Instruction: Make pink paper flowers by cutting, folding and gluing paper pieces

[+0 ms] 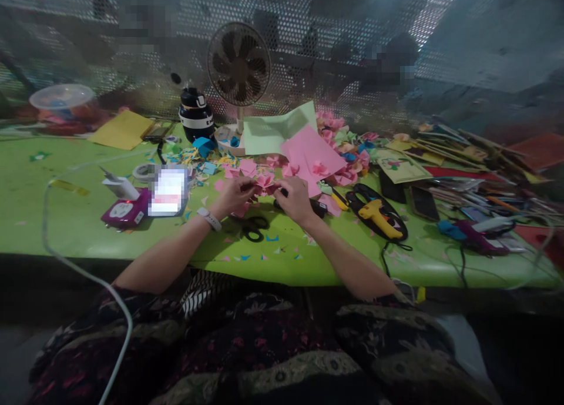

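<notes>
Between my two hands is a pink paper flower (pixel 265 182), held up a little above the green table. My left hand (pixel 234 194) pinches its left side, with a pale band on the wrist. On the right side, my right hand (pixel 292 198) grips the flower's edge between thumb and fingers. Black-handled scissors (pixel 254 228) lie just below my left hand. Behind the hands are pink paper pieces (pixel 247 168) and a pink sheet (pixel 308 152). A dark tool (pixel 318 208) lies partly hidden behind my right hand.
A yellow glue gun (pixel 378 217) rests on a black pad at right. At left stand a lit phone (pixel 170 192) and a purple power block (pixel 127 210) with a cord. A fan (pixel 239 67), a black bottle (pixel 196 117) and a pile of paper flowers (pixel 346 152) are farther back.
</notes>
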Action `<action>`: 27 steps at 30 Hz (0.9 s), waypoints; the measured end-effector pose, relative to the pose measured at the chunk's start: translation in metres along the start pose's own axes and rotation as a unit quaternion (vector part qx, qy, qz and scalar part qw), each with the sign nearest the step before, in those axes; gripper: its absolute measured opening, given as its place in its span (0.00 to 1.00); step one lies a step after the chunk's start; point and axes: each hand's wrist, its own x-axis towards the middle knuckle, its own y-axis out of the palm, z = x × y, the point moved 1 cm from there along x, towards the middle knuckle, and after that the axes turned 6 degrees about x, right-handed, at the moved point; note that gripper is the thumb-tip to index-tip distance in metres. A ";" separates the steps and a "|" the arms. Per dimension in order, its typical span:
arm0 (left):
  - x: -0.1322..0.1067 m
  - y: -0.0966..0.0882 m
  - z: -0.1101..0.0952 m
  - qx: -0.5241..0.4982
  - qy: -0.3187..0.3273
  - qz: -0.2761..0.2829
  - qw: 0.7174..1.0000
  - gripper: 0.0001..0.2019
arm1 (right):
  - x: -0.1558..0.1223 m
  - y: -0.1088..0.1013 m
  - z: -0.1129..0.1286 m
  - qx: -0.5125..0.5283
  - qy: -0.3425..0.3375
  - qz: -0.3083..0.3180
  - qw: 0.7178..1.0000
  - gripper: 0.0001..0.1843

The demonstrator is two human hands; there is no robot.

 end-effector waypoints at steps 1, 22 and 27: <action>0.000 0.001 0.000 0.009 0.000 -0.003 1.000 0.14 | 0.000 0.002 0.000 -0.004 -0.004 0.001 1.000 0.09; 0.001 0.002 -0.003 -0.087 -0.036 -0.055 0.994 0.24 | 0.069 -0.102 -0.110 -0.139 0.276 -0.087 0.947 0.19; -0.001 0.003 -0.006 -0.088 -0.037 -0.038 0.995 0.21 | 0.099 -0.126 -0.174 -0.232 0.362 -0.073 0.900 0.24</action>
